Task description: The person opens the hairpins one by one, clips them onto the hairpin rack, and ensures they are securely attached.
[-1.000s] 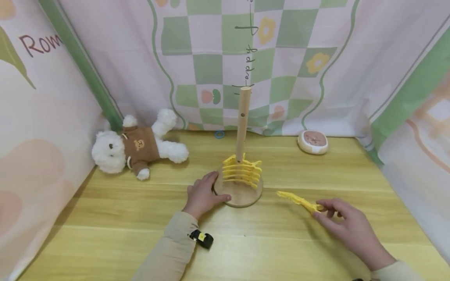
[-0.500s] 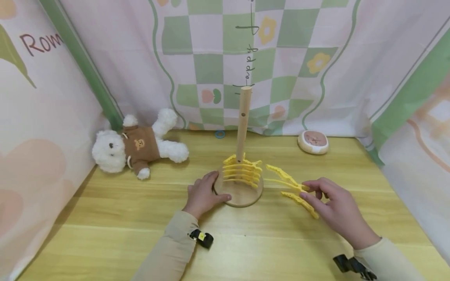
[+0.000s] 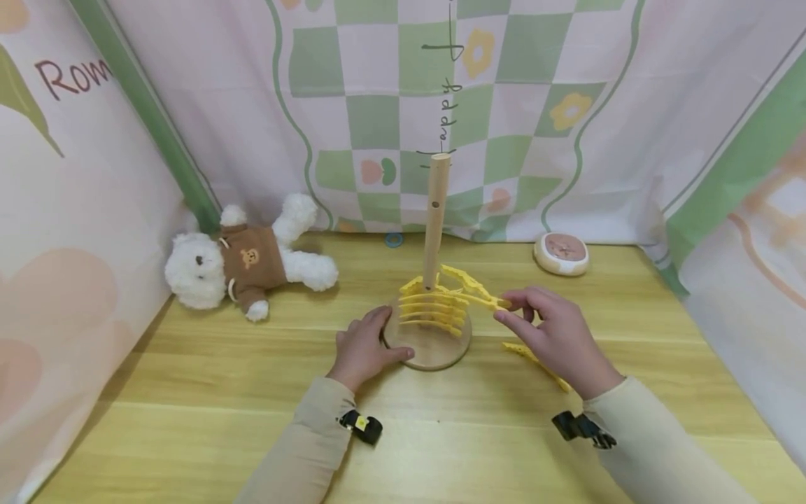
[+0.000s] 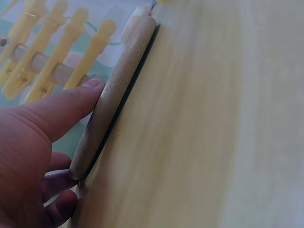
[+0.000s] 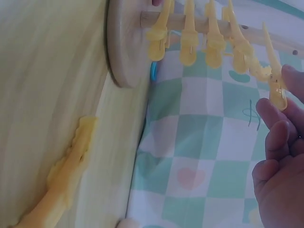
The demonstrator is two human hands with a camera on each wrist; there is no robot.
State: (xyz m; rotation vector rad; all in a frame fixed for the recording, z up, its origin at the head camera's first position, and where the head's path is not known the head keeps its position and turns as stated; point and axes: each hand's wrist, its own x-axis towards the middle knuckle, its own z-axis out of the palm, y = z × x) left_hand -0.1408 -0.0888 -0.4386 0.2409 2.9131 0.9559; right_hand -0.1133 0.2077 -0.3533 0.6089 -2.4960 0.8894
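Note:
In the head view a wooden post (image 3: 433, 241) stands upright on a round wooden base (image 3: 434, 355). Several yellow hair clips (image 5: 188, 35) are clamped in a stack on the post's lower part. My left hand (image 3: 364, 351) holds the base at its left edge, thumb on top and fingers around the rim. Between thumb and fingertips, my right hand (image 3: 560, 337) pinches the tail of another yellow hair clip (image 3: 483, 301). That clip's prongs are spread and reach to the post, just above the stack; contact is unclear. One loose yellow hair clip (image 5: 66, 175) lies on the table, partly behind my right hand in the head view.
A white plush bear (image 3: 252, 259) in a brown top lies at the back left of the wooden table (image 3: 252, 448). A small blue ring (image 3: 393, 241) and a pink-and-white rounded device (image 3: 562, 254) sit near the back edge. A checkered curtain (image 3: 428, 119) hangs behind.
My right hand has lifted the hair clip, squeezed it so its prongs spread, and carried it leftward to the post. Another clip behind it has come into view. My left hand stays on the base.

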